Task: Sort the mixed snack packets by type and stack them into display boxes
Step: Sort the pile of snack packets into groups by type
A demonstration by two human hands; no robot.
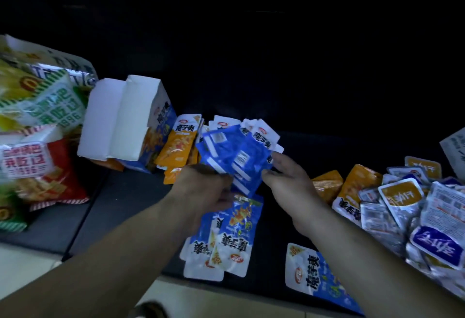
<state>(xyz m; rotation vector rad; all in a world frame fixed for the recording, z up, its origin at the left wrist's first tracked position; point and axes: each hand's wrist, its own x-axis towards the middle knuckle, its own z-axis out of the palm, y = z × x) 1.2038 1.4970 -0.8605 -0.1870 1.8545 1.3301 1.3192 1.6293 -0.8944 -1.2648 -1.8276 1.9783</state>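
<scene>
Both forearms reach in from the bottom edge and meet mid-frame over the dark table (130,192). Left hand (203,186) is knuckles up with fingers curled, gripping the near-left edge of a fanned bunch of blue packets (234,151). Right hand (289,181) is back to camera, thumb pointing left onto the bunch's right edge and fingers reaching up behind it, so it is holding too. The bunch is raised above the table between the two hands, backs with barcode labels toward the camera. Long axes run roughly away from the person and splay out, white printed ends on the far side. More blue packets lie face up just under the hands (231,237), white ends toward the person, and one more sits near right (314,272). An open display box (120,121) is tipped over at left, with orange packets (180,141) touching its right side. Mixed packet pile (415,217) at right, large snack bags (37,116) far left, blurred.
</scene>
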